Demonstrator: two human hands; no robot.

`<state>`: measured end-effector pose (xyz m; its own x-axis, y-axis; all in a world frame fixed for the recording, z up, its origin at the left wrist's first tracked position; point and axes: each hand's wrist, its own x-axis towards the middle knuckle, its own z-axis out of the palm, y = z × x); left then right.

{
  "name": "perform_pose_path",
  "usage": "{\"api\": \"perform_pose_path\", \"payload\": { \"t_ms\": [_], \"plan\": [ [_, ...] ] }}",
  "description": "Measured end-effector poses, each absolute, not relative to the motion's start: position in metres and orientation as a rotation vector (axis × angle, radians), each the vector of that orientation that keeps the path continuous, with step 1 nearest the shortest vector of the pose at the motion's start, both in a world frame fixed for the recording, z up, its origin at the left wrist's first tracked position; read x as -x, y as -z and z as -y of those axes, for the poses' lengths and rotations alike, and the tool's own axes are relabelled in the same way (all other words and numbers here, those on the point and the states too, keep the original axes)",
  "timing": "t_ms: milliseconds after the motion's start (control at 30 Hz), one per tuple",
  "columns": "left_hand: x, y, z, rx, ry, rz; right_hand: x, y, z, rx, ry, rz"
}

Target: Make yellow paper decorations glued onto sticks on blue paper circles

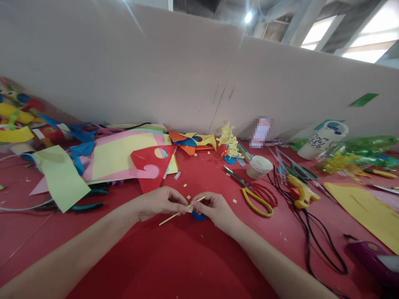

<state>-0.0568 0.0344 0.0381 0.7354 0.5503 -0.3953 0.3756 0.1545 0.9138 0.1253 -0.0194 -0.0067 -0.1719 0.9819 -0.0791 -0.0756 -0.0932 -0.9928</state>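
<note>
Over the red table, my left hand pinches a thin pale yellow strip that slants down to the left. The strip's upper right end is pinched in my right hand. Between the fingertips of both hands is a small pale yellow piece. A blue round piece lies just under my right fingers, partly hidden by them. Small yellow squares are scattered on the table beyond my hands.
Coloured sheets and a red cut-out lie at the back left. To the right are yellow-handled scissors, a white cup, a yellow glue gun with a black cord and a purple tool. A grey panel stands behind.
</note>
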Motion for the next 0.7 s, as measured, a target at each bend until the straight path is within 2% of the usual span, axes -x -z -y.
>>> {"api": "perform_pose_path", "payload": {
  "t_ms": [700],
  "plan": [
    [0.0592, -0.0346, -0.0375, -1.431, -0.099, -0.829, -0.1276, 0.0069, 0.0228, 1.109, -1.484, 1.399]
  ]
}}
